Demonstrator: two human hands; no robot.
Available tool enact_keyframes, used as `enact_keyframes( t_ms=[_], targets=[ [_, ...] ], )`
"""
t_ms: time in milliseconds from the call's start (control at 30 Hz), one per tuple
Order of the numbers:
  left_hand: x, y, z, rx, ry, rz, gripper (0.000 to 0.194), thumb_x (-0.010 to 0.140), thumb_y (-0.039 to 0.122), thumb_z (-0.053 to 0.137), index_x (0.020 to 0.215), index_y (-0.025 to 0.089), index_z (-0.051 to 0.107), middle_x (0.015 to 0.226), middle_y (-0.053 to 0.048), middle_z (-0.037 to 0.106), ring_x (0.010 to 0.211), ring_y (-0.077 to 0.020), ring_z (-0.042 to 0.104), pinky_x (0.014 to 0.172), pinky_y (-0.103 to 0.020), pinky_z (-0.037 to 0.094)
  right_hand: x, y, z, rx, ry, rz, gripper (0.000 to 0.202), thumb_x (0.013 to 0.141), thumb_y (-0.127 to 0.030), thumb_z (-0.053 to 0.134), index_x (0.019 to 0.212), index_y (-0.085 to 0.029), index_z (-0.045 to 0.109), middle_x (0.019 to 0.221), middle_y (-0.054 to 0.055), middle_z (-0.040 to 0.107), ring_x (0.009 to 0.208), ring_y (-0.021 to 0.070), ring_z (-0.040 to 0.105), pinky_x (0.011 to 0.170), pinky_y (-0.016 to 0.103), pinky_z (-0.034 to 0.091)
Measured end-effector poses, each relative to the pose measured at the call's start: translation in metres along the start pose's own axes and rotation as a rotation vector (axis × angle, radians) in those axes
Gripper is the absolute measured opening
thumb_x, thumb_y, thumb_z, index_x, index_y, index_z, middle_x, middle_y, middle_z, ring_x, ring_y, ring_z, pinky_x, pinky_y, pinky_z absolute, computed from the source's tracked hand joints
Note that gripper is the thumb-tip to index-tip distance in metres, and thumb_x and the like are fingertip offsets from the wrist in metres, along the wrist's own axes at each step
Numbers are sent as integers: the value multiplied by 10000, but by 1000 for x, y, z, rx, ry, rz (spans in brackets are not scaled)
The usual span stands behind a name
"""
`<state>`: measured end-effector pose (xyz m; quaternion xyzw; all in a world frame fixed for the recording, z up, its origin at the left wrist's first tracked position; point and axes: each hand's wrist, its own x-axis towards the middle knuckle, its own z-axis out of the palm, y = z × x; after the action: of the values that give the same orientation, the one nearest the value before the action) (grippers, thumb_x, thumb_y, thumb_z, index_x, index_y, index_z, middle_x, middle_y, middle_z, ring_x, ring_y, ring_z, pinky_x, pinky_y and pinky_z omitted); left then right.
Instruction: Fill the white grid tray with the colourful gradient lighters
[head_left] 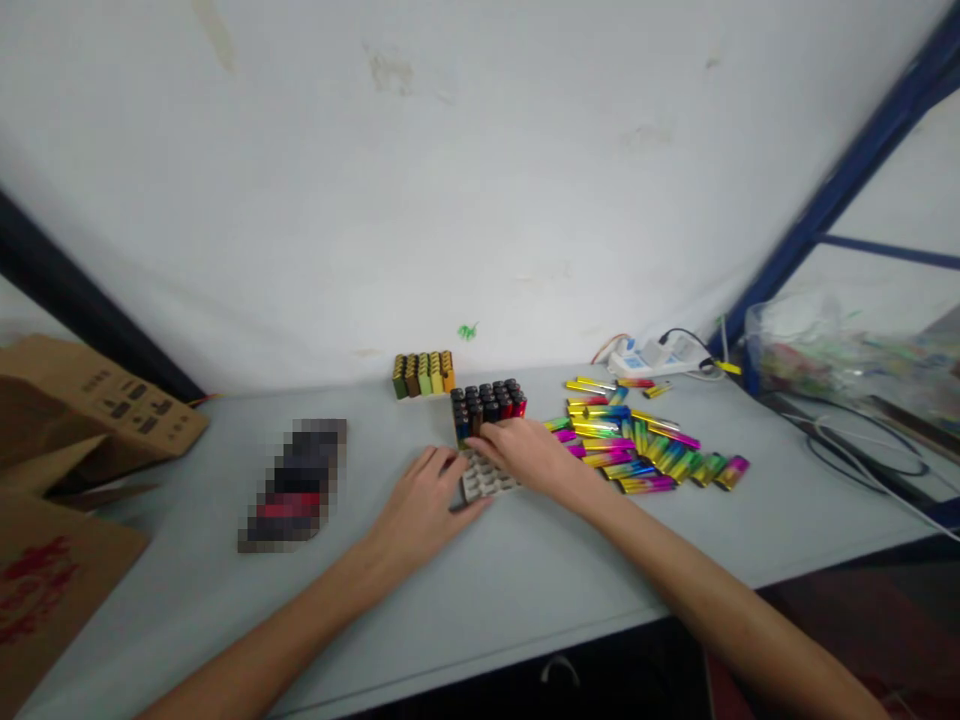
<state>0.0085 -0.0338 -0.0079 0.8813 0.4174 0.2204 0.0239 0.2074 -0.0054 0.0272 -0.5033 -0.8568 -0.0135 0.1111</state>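
Observation:
In the head view, a pale tray with rows of hollows [486, 480] lies on the table between my hands. My left hand [431, 497] is at its left side, thumb and fingers apart around a small dark thing at the tray's edge. Over the tray's back part reaches my right hand [517, 448], its fingers bent and close to the front of a block of dark-topped lighters [491, 402]; what its fingertips hold is hidden. Shiny multicoloured lighters [637, 440] lie loose in a pile to the right. Farther back stands a block of green and yellow lighters [424, 374].
Cardboard boxes [90, 400] stand at the left. A blurred-out dark item [296, 485] lies left of my left hand. A white power strip [660, 355] with cables is by the wall. Plastic bags [840, 350] are at the far right, beside a blue metal frame [810, 210].

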Motion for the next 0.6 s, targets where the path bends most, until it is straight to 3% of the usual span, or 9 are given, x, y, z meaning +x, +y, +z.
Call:
enact_keyframes(
  t_ms=[133, 233, 367, 500, 600],
  targets=[
    [1, -3, 0, 0, -31, -3, 317, 913, 479, 708, 1052, 202, 639, 1110, -101, 657, 1085, -310, 604, 963, -480, 534, -7, 54, -19, 70, 108, 122, 504, 1095, -468, 382, 912, -173, 747, 801, 111, 768, 695, 199, 695, 652, 275, 422],
    [2, -4, 0, -18, -34, -8, 323, 905, 476, 718, 1053, 202, 632, 1113, -96, 649, 1103, -313, 600, 974, -487, 532, -16, 110, -37, 113, 109, 175, 366, 1064, -356, 484, 925, -152, 754, 775, 94, 758, 688, 194, 666, 683, 279, 425],
    [2, -7, 1, -48, -27, -1, 320, 906, 483, 713, 1055, 216, 618, 1118, -86, 636, 1109, -304, 595, 971, -479, 536, -49, 169, -50, 189, 86, 240, 284, 981, -384, 606, 994, -159, 779, 999, 128, 785, 846, 237, 695, 790, 323, 487],
    [3, -9, -1, -73, -36, 1, 321, 902, 498, 708, 1036, 222, 616, 1102, -79, 633, 1092, -297, 602, 966, -476, 541, -79, 196, -43, 212, 15, 286, 369, 870, -457, 727, 1093, -170, 789, 1120, 148, 762, 1005, 295, 685, 922, 398, 498],
    [4, -10, -1, -78, -31, 2, 330, 897, 504, 709, 1037, 219, 621, 1092, -77, 635, 1079, -294, 609, 969, -481, 543, -83, 203, -34, 217, -25, 243, 311, 861, -413, 726, 1040, -169, 800, 1087, 149, 758, 986, 294, 682, 909, 397, 496]
  ],
)
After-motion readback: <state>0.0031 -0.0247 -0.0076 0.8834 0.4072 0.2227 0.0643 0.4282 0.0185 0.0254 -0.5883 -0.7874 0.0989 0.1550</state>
